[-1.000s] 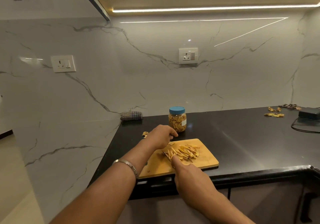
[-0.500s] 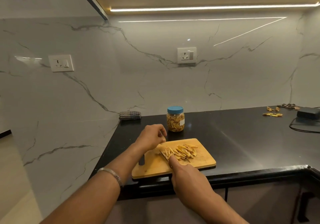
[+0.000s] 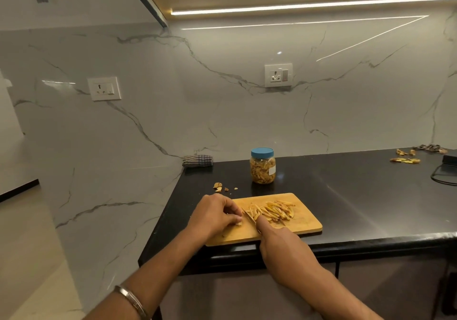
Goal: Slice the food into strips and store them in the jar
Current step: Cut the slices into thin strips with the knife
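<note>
A wooden cutting board [image 3: 304,223] lies near the front edge of the black counter. A pile of yellow food strips [image 3: 274,211] sits on its middle. My right hand [image 3: 282,248] grips a knife [image 3: 248,217], its index finger along the blade, which points up-left beside the strips. My left hand [image 3: 215,214] rests on the board's left part with curled fingers pinching a small piece of food [image 3: 238,223] next to the blade. Behind the board stands a clear jar [image 3: 262,170] with a blue lid on, holding strips.
Small food scraps [image 3: 218,187] lie on the black counter [image 3: 346,196] left of the jar. A checked cloth [image 3: 197,160] sits in the back corner. Peels [image 3: 405,160] and a black cable [image 3: 442,173] lie at the far right. Marble walls bound the back and left.
My left hand came down from near the jar onto the board and now holds a small piece by the blade. The view shifted slightly; the knife hand stayed by the strips.
</note>
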